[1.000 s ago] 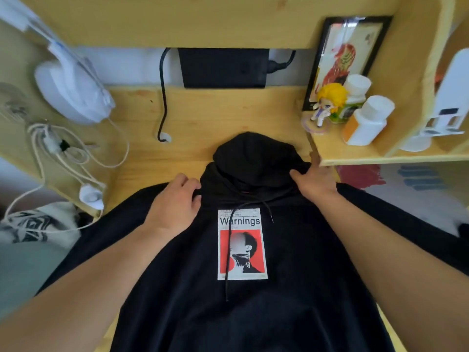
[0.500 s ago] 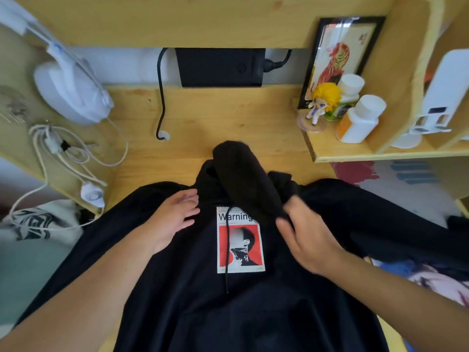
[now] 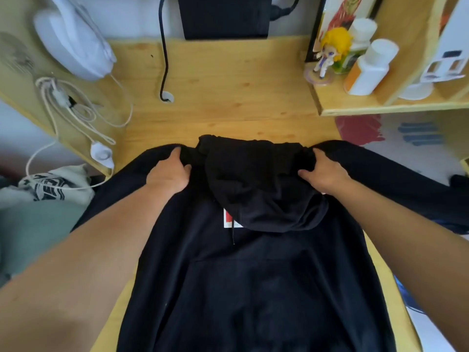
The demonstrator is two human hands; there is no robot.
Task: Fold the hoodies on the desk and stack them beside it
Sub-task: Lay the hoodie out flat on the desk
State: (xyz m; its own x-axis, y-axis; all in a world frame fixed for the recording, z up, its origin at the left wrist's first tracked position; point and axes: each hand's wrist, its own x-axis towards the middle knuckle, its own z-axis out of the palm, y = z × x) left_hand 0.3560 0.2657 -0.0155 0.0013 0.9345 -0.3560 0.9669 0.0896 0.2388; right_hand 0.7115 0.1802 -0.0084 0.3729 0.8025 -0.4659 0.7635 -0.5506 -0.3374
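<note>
I see the black hoodie [image 3: 253, 288] spread front-up on the wooden bench [image 3: 228, 92], filling the centre and lower part of the frame, its sleeves trailing off toward the left and right edges. Its hood [image 3: 261, 189] lies folded down over the chest and covers nearly all of the printed patch [image 3: 228, 219] (only a red and white corner shows at the hood's lower left), with a drawstring [image 3: 233, 235] hanging just below it. My left hand [image 3: 168, 171] rests at the left shoulder, fingers curled over the top edge of the cloth and thumb pressed toward the hood. My right hand [image 3: 323, 174] sits at the right shoulder, fingers bent into the fabric beside the hood. Both look closed on the hoodie rather than flat on it.

In the upper left of the frame a white fan [image 3: 73, 41] stands above a tangle of white cable [image 3: 76, 110]. At the top centre a black box [image 3: 223, 16] sits against the wall with a black cord [image 3: 165, 59] running down to a hole in the bench. The shelf [image 3: 380, 107] at the upper right carries a yellow-haired figurine [image 3: 332, 49] and white bottles [image 3: 373, 67]
</note>
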